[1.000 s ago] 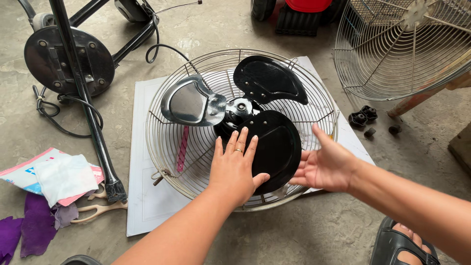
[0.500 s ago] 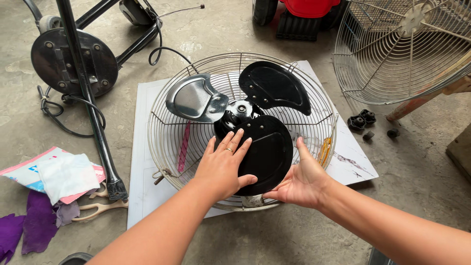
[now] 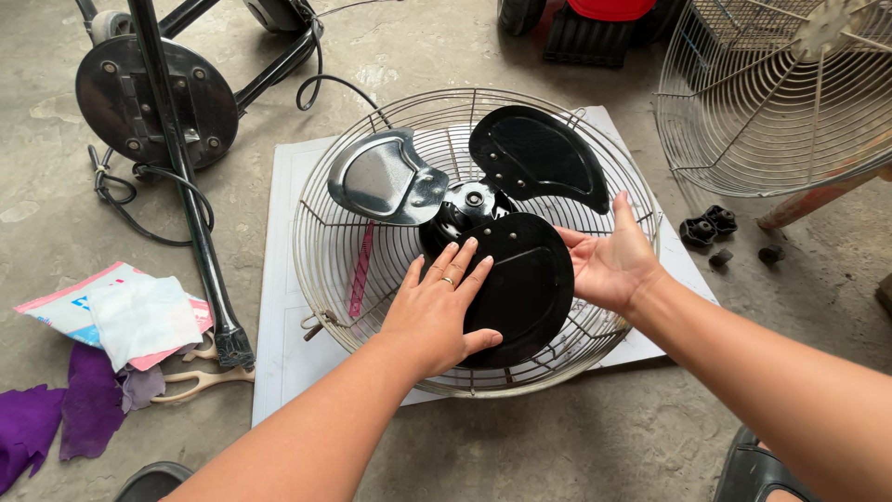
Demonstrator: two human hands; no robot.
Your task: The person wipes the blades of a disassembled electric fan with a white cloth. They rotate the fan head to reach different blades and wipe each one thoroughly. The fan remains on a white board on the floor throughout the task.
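Observation:
A round wire fan guard (image 3: 321, 270) lies on a white board (image 3: 279, 363) on the concrete floor. A black three-blade fan propeller (image 3: 469, 200) sits inside it. My left hand (image 3: 437, 311) lies flat, fingers spread, on the left part of the nearest blade (image 3: 525, 284). My right hand (image 3: 609, 260) is open, palm against that blade's right edge, fingers pointing up. A ring is on my left hand. A pink stick (image 3: 360, 270) and a yellow-handled tool lie under the guard.
A black fan stand with round base (image 3: 153, 98) and cable lies at left. A second wire guard (image 3: 780, 93) leans at upper right. Small black knobs (image 3: 711, 223), scissors (image 3: 200, 381), purple cloth (image 3: 56, 418), a white rag on a packet (image 3: 139, 321), and my sandals are on the floor.
My right hand has risen from under the near blade's lower edge to its right edge. My left hand stays flat on the blade. The view has shifted slightly.

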